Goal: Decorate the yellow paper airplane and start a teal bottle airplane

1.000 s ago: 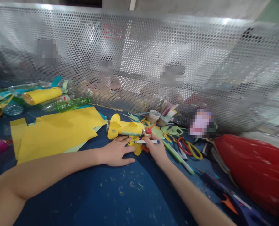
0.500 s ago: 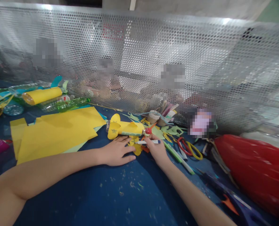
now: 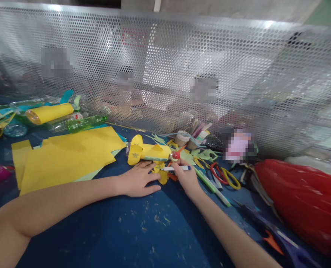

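My left hand [image 3: 137, 180] lies flat on the blue table [image 3: 143, 230], fingers spread, pressing on a small yellow paper cut-out [image 3: 162, 175]. My right hand [image 3: 185, 177] is closed around a white marker pen [image 3: 174, 168] whose tip points left at that cut-out. Just beyond both hands lies a bottle wrapped in yellow paper with yellow wings and a red cap [image 3: 150, 152], like a toy plane.
Large yellow paper sheets [image 3: 67, 154] lie at the left, with a yellow roll [image 3: 49, 113] and green bottles [image 3: 78, 123] behind. Red-and-yellow scissors [image 3: 224, 175], green pens, paper scraps and tape rolls [image 3: 192, 137] sit right. A red glossy object [image 3: 302, 201] fills the right. A perforated metal screen [image 3: 182, 67] backs the table.
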### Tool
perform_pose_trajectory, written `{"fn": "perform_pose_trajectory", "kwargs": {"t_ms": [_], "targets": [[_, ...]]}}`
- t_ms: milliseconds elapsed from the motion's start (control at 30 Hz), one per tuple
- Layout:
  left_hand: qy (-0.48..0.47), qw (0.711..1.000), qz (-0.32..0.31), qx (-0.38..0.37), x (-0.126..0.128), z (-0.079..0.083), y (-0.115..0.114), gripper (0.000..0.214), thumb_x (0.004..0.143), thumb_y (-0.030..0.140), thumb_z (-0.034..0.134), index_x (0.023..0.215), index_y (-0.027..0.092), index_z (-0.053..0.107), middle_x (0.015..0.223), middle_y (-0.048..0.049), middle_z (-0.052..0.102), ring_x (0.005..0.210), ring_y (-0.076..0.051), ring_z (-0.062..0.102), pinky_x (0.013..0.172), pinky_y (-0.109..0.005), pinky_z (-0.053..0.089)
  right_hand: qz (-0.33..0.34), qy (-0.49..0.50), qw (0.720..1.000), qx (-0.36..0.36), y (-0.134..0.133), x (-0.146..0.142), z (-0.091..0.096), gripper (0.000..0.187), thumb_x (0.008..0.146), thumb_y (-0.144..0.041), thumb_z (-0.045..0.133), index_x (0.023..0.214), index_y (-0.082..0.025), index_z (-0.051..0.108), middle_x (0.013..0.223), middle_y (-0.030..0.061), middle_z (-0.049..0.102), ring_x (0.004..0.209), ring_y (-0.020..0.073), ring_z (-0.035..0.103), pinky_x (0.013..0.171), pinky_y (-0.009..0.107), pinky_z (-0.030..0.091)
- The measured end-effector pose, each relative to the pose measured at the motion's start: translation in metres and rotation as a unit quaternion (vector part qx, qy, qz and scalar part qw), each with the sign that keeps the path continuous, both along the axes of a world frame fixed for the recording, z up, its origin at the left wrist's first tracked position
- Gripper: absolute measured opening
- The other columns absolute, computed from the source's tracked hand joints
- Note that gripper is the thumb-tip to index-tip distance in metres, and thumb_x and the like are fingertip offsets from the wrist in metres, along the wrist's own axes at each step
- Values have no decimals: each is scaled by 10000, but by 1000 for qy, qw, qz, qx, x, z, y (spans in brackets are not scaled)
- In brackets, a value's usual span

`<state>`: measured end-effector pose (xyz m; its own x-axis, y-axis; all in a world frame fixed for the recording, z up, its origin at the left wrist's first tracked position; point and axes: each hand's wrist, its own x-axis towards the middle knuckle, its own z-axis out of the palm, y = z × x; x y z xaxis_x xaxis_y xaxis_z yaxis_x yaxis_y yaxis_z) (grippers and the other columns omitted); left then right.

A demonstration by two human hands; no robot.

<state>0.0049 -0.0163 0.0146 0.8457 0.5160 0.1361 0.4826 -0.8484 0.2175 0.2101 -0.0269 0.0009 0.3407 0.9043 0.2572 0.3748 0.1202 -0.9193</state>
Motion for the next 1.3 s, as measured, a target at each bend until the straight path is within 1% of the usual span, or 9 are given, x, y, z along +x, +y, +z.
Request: {"fn": "perform_pose_trajectory", "kwargs": {"t_ms": [300,500,900,1100,1300], "targets": [[-2,1000,3,-1,0,-1,0,469,908,550,326,1208,251,527,1465,-96,322,1335,-330,282,1051,-481,266,-6,-4,1000,10,2,1,-2,220,664,-295,543,513,-219,403,421,-74,388,424,91,320,429,230,266],[-5,1000,0,7,0,-2,1,465,901,557,335,1212,263,517,1461,-85,330,1339,-322,278,1056,-476,264,10,-8,1000,8,1,1,-1,204,656,-296,554,511,-215,437,408,-71,397,416,96,330,431,237,272],[3,1000,4,2,0,0,0,482,905,550,331,1216,238,526,1454,-131,330,1331,-345,286,1052,-485,264,7,-11,1000,11,2,1,-2,216,661,-318,561,519,-216,434,413,-77,386,427,96,323,442,236,273],[-4,1000,-2,4,0,-2,1,470,903,557,332,1214,258,517,1462,-91,328,1348,-320,264,1058,-485,264,10,-11,1000,9,1,1,-1,191,651,-307,557,523,-212,451,417,-71,401,421,95,330,423,232,273],[-6,1000,1,-3,0,-2,1,484,902,564,323,1214,252,523,1462,-99,326,1348,-325,259,1059,-490,259,4,-12,1000,16,1,1,0,185,649,-296,543,514,-212,448,412,-66,402,413,95,339,406,227,278]]}}
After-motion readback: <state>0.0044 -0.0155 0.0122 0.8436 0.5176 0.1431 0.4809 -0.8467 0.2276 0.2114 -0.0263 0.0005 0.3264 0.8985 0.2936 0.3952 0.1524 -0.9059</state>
